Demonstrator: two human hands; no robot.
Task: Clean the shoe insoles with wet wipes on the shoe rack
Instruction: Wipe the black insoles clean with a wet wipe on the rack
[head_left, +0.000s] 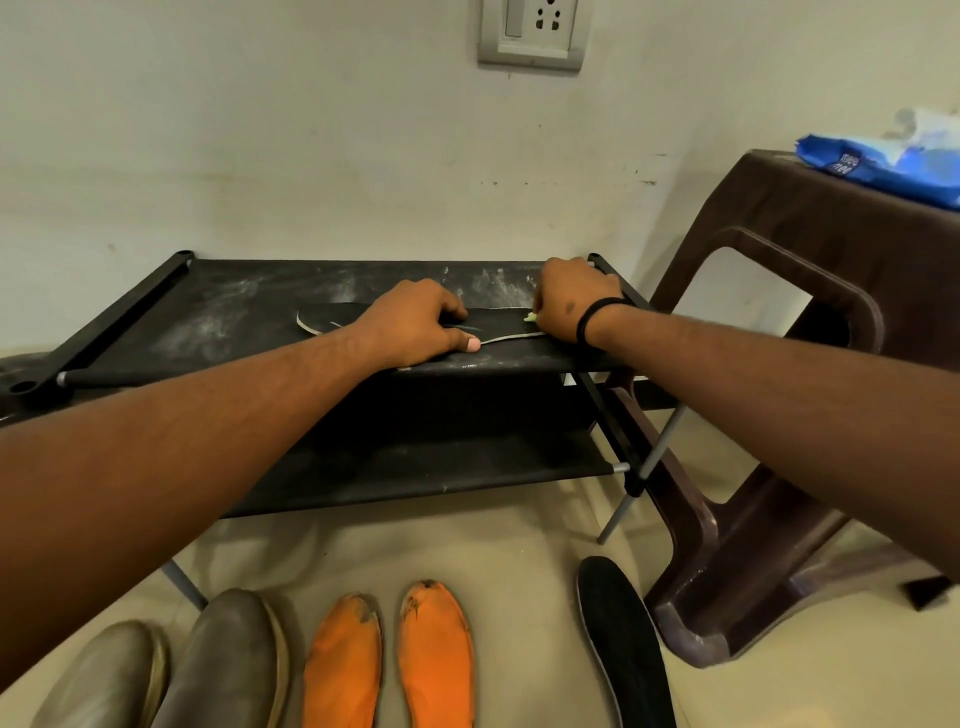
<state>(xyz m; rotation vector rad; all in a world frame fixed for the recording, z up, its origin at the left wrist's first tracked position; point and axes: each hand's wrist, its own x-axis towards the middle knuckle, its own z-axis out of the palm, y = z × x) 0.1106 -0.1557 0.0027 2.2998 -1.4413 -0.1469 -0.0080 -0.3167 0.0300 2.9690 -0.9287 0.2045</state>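
Flat on the shoe rack, black insole (pale-edged) under left hand, right hand pinching wipe

Far wall: I face a grey switch and socket plate high up.
Right: a brown plastic stool stands beside me.
Near left floor: my two grey shoes sit together.

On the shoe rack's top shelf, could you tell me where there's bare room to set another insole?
Free: the top shelf's left half, between the left rail and the black insole. Crowded: its right half, under the left hand and right hand.
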